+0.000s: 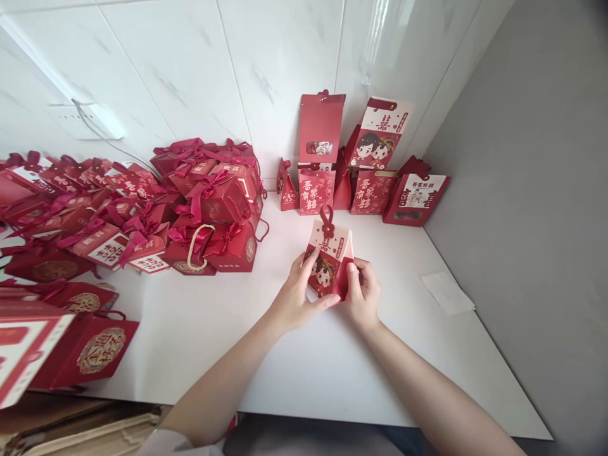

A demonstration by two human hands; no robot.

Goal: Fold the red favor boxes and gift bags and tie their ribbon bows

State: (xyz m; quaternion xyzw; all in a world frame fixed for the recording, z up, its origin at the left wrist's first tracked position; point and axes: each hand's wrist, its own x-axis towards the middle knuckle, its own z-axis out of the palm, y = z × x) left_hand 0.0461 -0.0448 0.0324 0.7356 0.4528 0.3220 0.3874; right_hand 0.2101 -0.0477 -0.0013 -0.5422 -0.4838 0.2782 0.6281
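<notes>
Between my two hands is a red and white gift box [335, 253] with a cartoon couple printed on its front and a dark red strap loop standing up at its top. My left hand [298, 294] grips its left side and front, the thumb lying along the lower edge. On the other side, my right hand [363, 291] pinches the red side panel with the thumb on the outside. The box is tilted back a little over the white table [294, 367]. Whether its base touches the table I cannot tell. Fingers cover parts of the front.
Several red gift boxes with ribbons [218, 196] are piled along the left. Finished-looking red boxes [373, 193] stand stacked against the tiled wall. A white paper slip [446, 292] lies at the right, near the grey partition [522, 190]. A cable [109, 144] hangs from the wall socket.
</notes>
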